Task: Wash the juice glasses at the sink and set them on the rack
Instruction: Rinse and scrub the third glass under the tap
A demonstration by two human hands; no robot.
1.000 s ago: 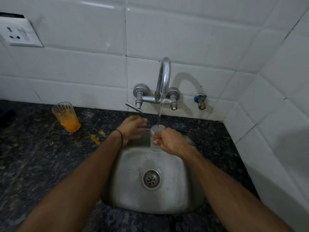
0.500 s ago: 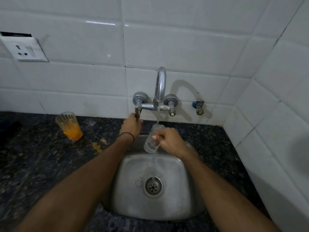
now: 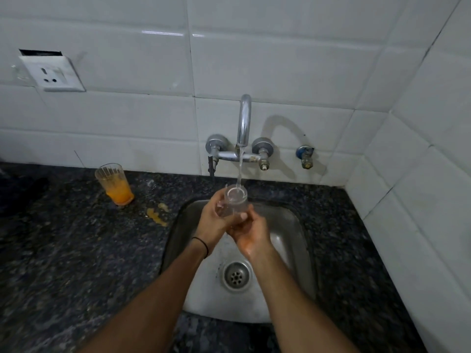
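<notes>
A clear juice glass point(image 3: 235, 203) is held over the steel sink point(image 3: 293, 240), its round end turned up under the stream from the tap point(image 3: 243, 123). My left hand point(image 3: 212, 220) wraps its left side and my right hand point(image 3: 251, 231) cups it from below and the right. Water runs onto the glass. A second glass point(image 3: 114, 184) with orange juice in its bottom stands on the dark counter to the left. No rack is in view.
Juice spills point(image 3: 156, 215) lie on the granite counter point(image 3: 76, 250) between the second glass and the sink. The tap lever point(image 3: 211, 164) hangs down at the left valve. A small valve point(image 3: 305, 156) and a wall socket point(image 3: 52, 72) sit on the white tiles. The drain point(image 3: 236, 276) is uncovered.
My left hand left the tap lever and came down onto the glass. The glass went from tilted in my right hand to held by both hands under the stream.
</notes>
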